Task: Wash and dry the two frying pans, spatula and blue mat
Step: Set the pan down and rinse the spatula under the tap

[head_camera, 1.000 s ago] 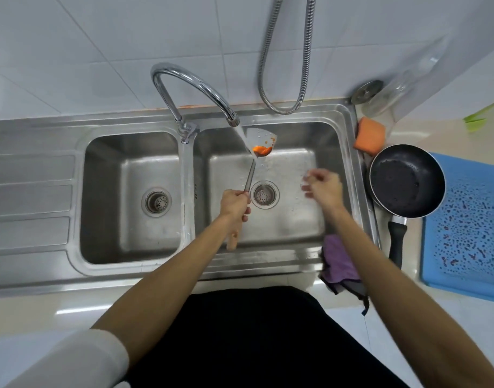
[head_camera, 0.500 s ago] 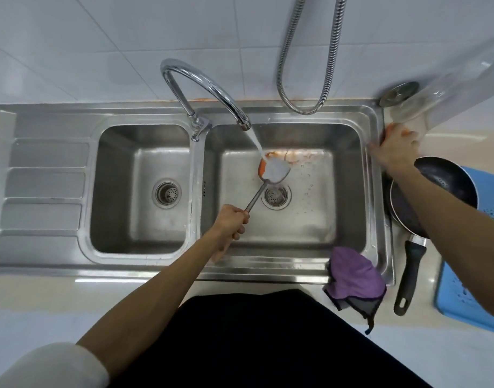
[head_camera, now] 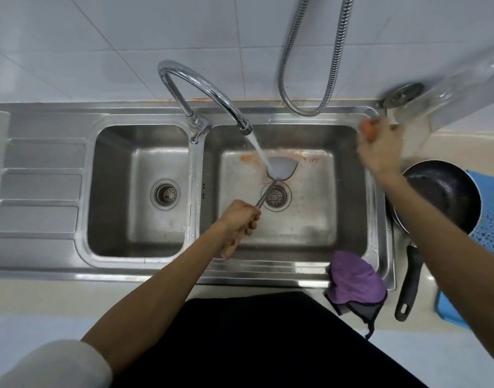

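Observation:
My left hand (head_camera: pixel 241 219) grips the wooden handle of a metal spatula (head_camera: pixel 282 170), whose blade sits under the running tap stream in the right basin (head_camera: pixel 310 225). My right hand (head_camera: pixel 380 148), blurred, holds an orange sponge (head_camera: pixel 368 130) above the basin's back right corner. One black frying pan (head_camera: pixel 447 191) rests on the counter right of the sink, handle toward me, partly on the blue mat (head_camera: pixel 492 219). No second pan is visible.
The curved tap (head_camera: pixel 201 88) pours water into the right basin, where orange residue streaks the floor. The left basin (head_camera: pixel 139 191) holds nothing. A purple cloth (head_camera: pixel 354 281) hangs over the sink's front right rim. A metal hose (head_camera: pixel 310 65) loops from the wall.
The spatula blade dropped lower under the stream and its orange residue washed off. My right hand went to the sink's back right corner and lifted the orange sponge from there.

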Tool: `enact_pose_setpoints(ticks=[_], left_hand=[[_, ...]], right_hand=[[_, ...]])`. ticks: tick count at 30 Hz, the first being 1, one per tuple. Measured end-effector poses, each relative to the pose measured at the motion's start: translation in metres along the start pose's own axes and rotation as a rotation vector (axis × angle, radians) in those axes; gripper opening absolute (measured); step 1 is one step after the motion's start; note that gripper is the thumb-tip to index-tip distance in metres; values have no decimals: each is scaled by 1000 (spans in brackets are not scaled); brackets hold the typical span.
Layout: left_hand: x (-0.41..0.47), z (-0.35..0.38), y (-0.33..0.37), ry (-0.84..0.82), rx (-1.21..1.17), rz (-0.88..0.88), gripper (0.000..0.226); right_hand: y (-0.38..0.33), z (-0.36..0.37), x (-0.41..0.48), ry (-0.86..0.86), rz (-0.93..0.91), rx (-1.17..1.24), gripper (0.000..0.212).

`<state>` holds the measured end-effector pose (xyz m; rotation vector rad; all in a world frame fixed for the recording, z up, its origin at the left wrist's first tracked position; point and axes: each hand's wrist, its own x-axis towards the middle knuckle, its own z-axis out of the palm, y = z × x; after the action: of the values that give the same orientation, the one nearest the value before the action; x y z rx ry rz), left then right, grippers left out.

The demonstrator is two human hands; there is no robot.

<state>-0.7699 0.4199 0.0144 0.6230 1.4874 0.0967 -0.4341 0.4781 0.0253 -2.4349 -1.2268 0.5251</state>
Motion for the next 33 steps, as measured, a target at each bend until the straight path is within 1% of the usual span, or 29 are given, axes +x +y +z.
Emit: enact_pose_setpoints(ticks=[1, 3, 5, 6, 8, 9, 11, 14, 18, 23, 26, 28, 29, 31, 33], left_hand=[[-2, 2, 1, -8, -5, 4, 17], [-7, 4, 3, -23, 4, 25, 18], [-9, 7, 6, -23, 32, 77, 20], [-10, 8, 8, -13, 49, 107, 21], [-10, 9, 13, 25, 66, 152, 23], [-10, 8, 15, 43, 67, 168, 23], [-10, 4, 21, 67, 86, 193, 22], [-11, -2, 29, 103, 162, 231, 24], [-10, -13, 46, 111, 306, 299, 36], [1, -26, 66, 53, 469, 337, 31], [0, -30, 73, 29, 508, 346, 33], [1, -31, 75, 30, 509, 339, 29], [1, -32, 75, 32, 501, 332, 26], [1, -36, 73, 27, 496, 325, 26], [0, -42, 70, 18, 528, 312, 28]], right_hand=[[-10, 10, -21, -38, -123, 26, 47], [-31, 35, -66, -202, -295, 86, 41], [-45, 60, -98, -338, -379, 111, 41], [-50, 69, -104, -347, -368, 108, 40], [-57, 78, -107, -296, -255, 141, 39], [-60, 78, -106, -269, -231, 153, 39], [-64, 75, -104, -243, -303, 125, 39], [-66, 71, -99, -186, -455, 9, 41], [-68, 66, -97, -106, -472, -53, 44], [-72, 64, -100, -36, -482, -22, 41], [-73, 72, -98, -56, -497, -59, 43], [-80, 86, -110, -89, -474, -13, 44], [-87, 94, -123, -100, -490, 14, 43], [-95, 110, -152, -138, -582, 33, 44], [-90, 113, -158, -159, -664, 39, 46]])
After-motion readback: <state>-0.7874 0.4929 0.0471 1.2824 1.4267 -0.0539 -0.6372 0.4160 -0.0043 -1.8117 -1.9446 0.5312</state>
